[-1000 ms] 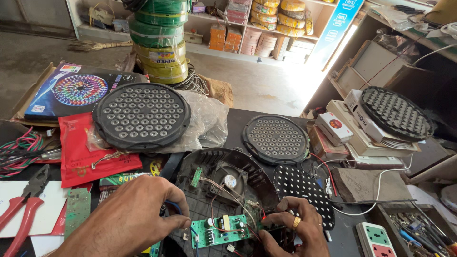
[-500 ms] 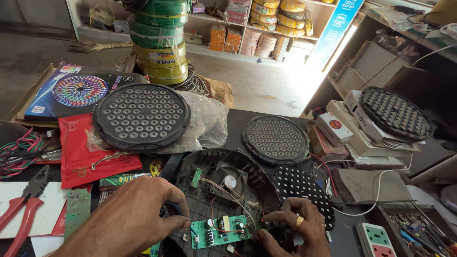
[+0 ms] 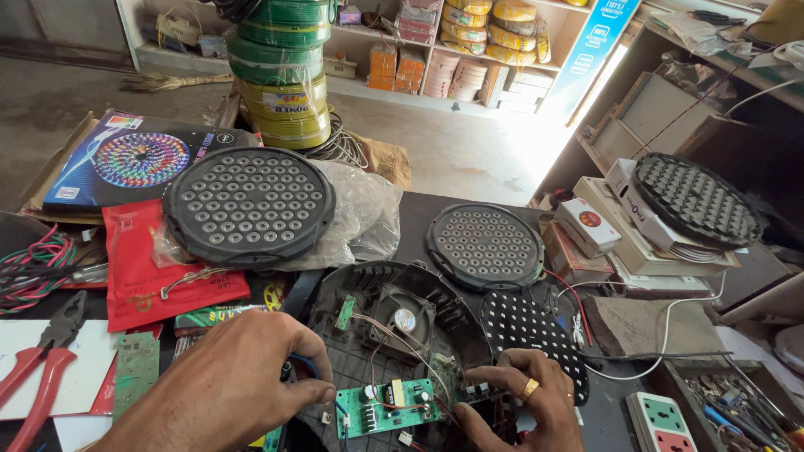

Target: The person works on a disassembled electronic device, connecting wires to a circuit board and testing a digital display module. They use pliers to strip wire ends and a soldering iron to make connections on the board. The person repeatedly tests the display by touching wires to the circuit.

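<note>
Hands at work on an opened round lamp housing (image 3: 394, 335), black, ribbed inside, with a small fan (image 3: 405, 319) at its centre and thin wires crossing it. Left hand (image 3: 234, 377) curls at the housing's near-left rim, fingers pressed together around a blue wire; exactly what the fingertips grip cannot be told. Right hand (image 3: 523, 406), wearing a gold ring, pinches a small dark part at the housing's near-right edge. Between the two hands lies one green circuit board (image 3: 387, 410), rectangular, carrying a yellow component and several dark ones, joined to the housing by wires.

Counted items: three round perforated lamp faces. One large lamp face (image 3: 249, 203) rests on clear plastic beyond the left hand, one smaller lamp face (image 3: 484, 245) lies beyond the right hand, and a third (image 3: 697, 199) sits on stacked boxes far to the right. One dotted black panel (image 3: 528, 331) lies just beyond the right hand. One pair of red-handled pliers (image 3: 38, 368) lies left of the left hand, beside a second green board (image 3: 136, 368). One red packet (image 3: 159, 268) lies beyond that.
</note>
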